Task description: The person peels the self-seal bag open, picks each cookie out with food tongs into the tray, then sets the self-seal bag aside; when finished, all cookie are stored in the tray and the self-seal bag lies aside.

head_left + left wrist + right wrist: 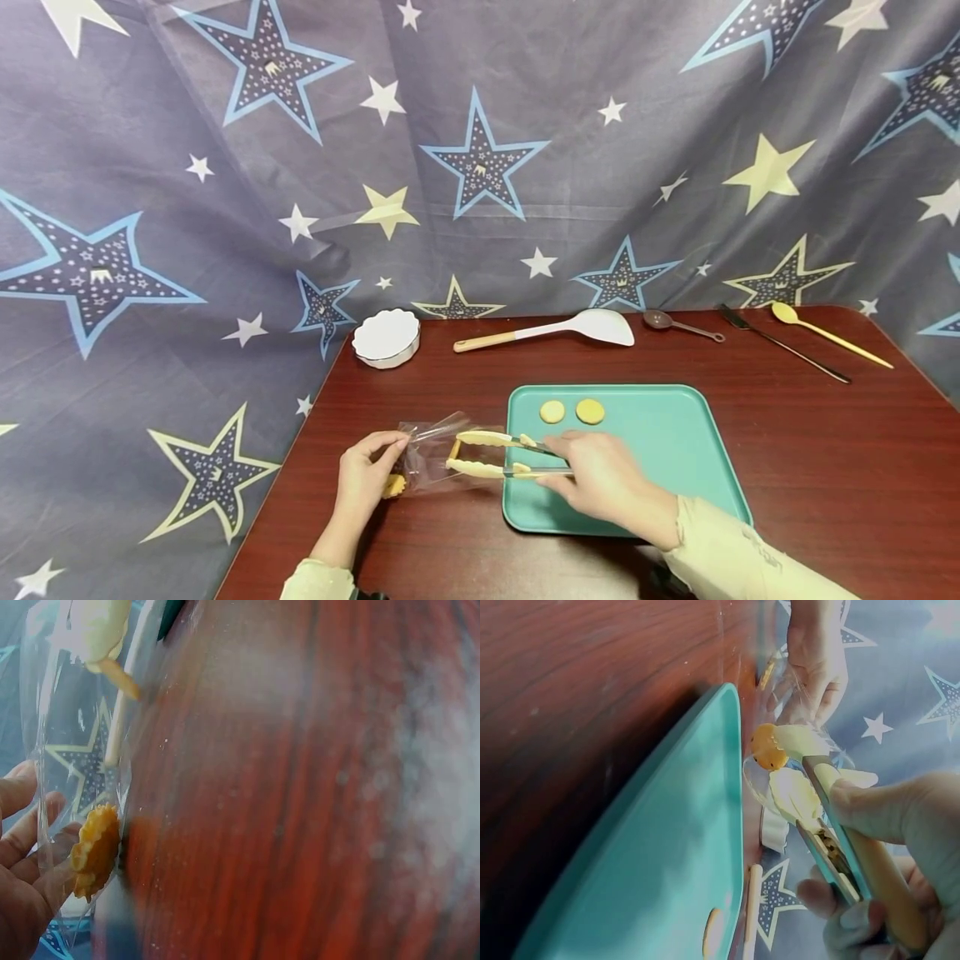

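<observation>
My left hand (365,475) pinches the upper edge of a clear plastic bag (431,477) at the table's left side. Inside the bag, near the fingers, lies a golden cookie with a scalloped edge (96,851). With my right hand (607,475) I grip a pair of tongs (480,470) that have cream tips and metal arms. Between those tips a round cookie (767,747) stands on edge, inside the mouth of the bag. Two round cookies, one pale (552,412) and one yellower (590,411), lie on the teal tray (667,467) under my right hand.
Along the back of the table lie a white fluted dish (386,337), a white spatula with a wooden handle (600,327), a brown measuring spoon (660,320), a thin dark-tipped utensil (787,343) and a yellow spoon (832,337). A starry curtain (480,250) hangs behind.
</observation>
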### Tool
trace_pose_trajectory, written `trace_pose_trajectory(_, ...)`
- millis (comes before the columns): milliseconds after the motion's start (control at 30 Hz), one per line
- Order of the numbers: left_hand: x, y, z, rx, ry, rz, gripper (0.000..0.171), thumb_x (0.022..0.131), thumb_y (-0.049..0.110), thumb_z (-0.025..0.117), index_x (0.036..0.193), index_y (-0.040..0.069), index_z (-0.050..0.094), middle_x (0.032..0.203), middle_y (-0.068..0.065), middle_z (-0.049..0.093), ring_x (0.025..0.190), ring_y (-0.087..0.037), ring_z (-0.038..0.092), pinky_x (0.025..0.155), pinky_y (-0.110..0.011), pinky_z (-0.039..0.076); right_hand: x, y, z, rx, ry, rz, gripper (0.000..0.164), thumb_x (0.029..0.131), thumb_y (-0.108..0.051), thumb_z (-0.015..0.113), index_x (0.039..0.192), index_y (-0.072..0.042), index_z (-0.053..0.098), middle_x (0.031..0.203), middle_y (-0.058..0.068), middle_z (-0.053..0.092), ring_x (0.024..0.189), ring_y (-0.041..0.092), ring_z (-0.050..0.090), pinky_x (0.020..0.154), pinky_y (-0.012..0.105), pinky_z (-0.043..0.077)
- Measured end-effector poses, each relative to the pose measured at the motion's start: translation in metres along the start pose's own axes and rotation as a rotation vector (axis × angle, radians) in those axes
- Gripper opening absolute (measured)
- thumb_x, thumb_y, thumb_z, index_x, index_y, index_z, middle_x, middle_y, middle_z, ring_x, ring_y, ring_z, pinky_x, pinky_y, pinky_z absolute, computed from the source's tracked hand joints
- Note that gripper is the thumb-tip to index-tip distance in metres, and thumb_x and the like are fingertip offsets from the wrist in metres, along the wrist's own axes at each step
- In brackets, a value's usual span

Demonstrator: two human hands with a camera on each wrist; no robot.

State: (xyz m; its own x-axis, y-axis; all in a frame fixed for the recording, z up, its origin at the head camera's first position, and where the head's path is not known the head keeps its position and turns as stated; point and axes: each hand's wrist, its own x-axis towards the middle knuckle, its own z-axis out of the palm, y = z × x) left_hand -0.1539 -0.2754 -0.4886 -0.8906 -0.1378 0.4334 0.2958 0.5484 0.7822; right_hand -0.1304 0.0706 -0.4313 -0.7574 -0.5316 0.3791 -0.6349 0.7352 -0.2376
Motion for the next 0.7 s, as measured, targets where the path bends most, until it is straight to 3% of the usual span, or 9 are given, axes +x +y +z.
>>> trace_pose_trajectory(433,0.001,-0.002,-0.001,0.017,0.006,0.003,0.01,0.08,0.0,0.077,0.085,0.009,0.078,0.087,0.0,0.074,0.085,-0.01,0.068,0.077,-0.022,0.052,-0.029,0.02,-0.025,0.002,0.09,0.015,0.043,0.079,-0.037,0.08,0.111,-0.01,0.072,0.09,-0.001,0.07,0.074,0.016,0.066,0.061,0.035,0.053)
trace_pose_trajectory(700,0.001,-0.003,-0.001,0.026,0.015,0.019,0.01,0.08,-0.001,0.077,0.085,0.008,0.077,0.087,-0.003,0.074,0.085,-0.014,0.068,0.077,-0.013,0.048,-0.054,0.032,-0.05,0.005,0.102,0.127,0.047,0.077,-0.04,0.081,0.115,-0.013,0.073,0.101,0.0,0.073,0.086,0.018,0.07,0.068,0.038,0.056)
